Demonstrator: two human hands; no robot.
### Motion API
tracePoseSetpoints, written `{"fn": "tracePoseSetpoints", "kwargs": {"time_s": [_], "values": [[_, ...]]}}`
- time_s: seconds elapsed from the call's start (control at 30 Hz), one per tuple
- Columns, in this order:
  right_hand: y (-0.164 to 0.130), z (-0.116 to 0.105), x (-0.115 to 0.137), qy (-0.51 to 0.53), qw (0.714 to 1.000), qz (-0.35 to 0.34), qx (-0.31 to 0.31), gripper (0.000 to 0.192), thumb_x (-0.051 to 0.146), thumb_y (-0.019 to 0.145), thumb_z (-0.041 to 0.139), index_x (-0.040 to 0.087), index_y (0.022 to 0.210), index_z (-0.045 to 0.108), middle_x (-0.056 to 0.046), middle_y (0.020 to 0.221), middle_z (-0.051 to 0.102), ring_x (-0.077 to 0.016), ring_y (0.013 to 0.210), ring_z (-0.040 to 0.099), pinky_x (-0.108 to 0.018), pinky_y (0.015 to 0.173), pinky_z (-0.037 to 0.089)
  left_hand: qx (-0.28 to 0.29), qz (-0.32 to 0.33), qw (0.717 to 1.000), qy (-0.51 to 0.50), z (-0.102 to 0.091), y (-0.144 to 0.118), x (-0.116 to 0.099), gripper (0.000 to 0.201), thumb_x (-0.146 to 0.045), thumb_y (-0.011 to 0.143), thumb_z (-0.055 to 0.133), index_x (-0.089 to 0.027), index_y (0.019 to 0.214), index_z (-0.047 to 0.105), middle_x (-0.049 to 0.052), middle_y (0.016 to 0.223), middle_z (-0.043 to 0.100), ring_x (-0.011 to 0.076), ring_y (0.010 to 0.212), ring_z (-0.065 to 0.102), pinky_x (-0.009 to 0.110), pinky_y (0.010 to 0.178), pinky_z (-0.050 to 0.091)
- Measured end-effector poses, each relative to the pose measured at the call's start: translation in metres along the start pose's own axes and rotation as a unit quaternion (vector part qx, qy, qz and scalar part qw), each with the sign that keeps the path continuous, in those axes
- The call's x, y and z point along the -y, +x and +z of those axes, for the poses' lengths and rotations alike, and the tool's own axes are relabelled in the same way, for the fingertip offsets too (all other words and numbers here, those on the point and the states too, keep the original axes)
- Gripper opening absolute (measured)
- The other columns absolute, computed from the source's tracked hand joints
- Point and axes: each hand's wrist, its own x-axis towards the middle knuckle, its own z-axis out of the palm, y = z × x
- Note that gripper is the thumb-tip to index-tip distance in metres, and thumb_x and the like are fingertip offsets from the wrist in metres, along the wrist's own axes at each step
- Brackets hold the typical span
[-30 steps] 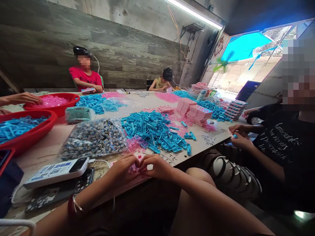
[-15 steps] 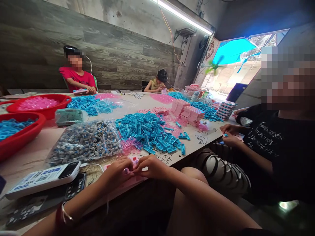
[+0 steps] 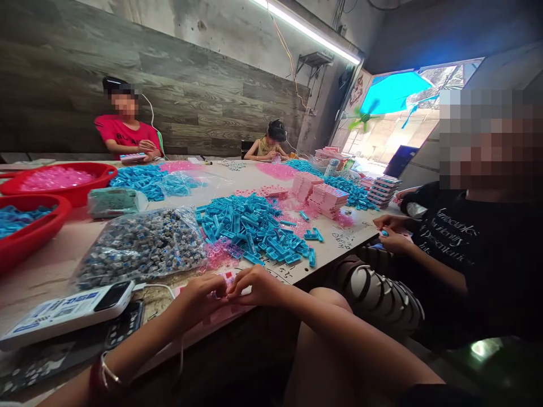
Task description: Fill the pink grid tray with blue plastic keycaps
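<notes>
Your left hand [image 3: 202,295] and right hand [image 3: 255,285] meet fingertip to fingertip, pinching a small pink piece [image 3: 225,281] at the table's near edge [image 3: 322,265], just near of the blue pile [image 3: 252,225].

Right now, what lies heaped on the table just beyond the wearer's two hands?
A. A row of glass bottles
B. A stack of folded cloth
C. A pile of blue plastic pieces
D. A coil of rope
C: a pile of blue plastic pieces lies on the table just beyond the left hand and right hand, which meet over a small pink piece at the table's near edge.
</notes>
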Motion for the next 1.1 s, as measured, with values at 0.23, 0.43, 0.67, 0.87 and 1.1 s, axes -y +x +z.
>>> {"fn": "tracePoseSetpoints", "kwargs": {"time_s": [0.23, 0.43, 0.67, 0.87, 1.1], "values": [[0.005, -0.002, -0.002, -0.033, 0.999, -0.013, 0.019, 0.008, 0.016, 0.073, 0.071, 0.015, 0.066, 0.069, -0.006, 0.076, 0.072, -0.0138, 0.075, 0.067, -0.022, 0.072, 0.052, 0.023, 0.000, 1.000, 0.005, -0.002, 0.002, -0.003, 0.018, -0.022, 0.081, 0.053, -0.016, 0.065, 0.052, -0.003, 0.062, 0.053, 0.0079, 0.056, 0.045, 0.017, 0.053, 0.032], [0.008, -0.007, 0.000, -0.041, 0.998, -0.007, 0.047, 0.006, 0.017, 0.075, 0.071, 0.014, 0.069, 0.070, -0.006, 0.078, 0.072, -0.0133, 0.076, 0.066, -0.022, 0.071, 0.051, 0.016, 0.015, 1.000, 0.000, 0.002, 0.003, 0.004, 0.021, -0.024, 0.082, 0.050, -0.016, 0.062, 0.049, -0.004, 0.059, 0.048, 0.0073, 0.053, 0.041, 0.017, 0.052, 0.030], [0.011, -0.010, 0.002, -0.067, 0.996, 0.018, 0.061, 0.005, 0.019, 0.073, 0.073, 0.016, 0.070, 0.071, -0.003, 0.073, 0.071, -0.0117, 0.070, 0.064, -0.020, 0.067, 0.049, 0.036, 0.013, 0.999, -0.015, 0.000, 0.003, 0.004, 0.022, -0.023, 0.080, 0.052, -0.016, 0.060, 0.048, -0.004, 0.058, 0.047, 0.0070, 0.053, 0.040, 0.016, 0.052, 0.029], [0.012, -0.010, 0.003, -0.070, 0.994, 0.012, 0.079, 0.004, 0.017, 0.074, 0.072, 0.015, 0.070, 0.072, -0.003, 0.074, 0.071, -0.0116, 0.072, 0.064, -0.020, 0.070, 0.047, 0.039, 0.024, 0.999, -0.018, 0.000, 0.004, 0.002, 0.022, -0.019, 0.080, 0.049, -0.015, 0.059, 0.047, -0.004, 0.058, 0.046, 0.0067, 0.053, 0.039, 0.017, 0.051, 0.027], [0.012, -0.007, -0.001, -0.072, 0.993, -0.012, 0.088, 0.010, 0.017, 0.076, 0.069, 0.015, 0.066, 0.070, -0.004, 0.075, 0.070, -0.0123, 0.074, 0.062, -0.023, 0.073, 0.048, 0.055, -0.003, 0.997, -0.046, 0.002, 0.006, 0.004, 0.020, -0.021, 0.079, 0.054, -0.015, 0.061, 0.049, -0.004, 0.061, 0.050, 0.0071, 0.055, 0.040, 0.017, 0.052, 0.028]]}}
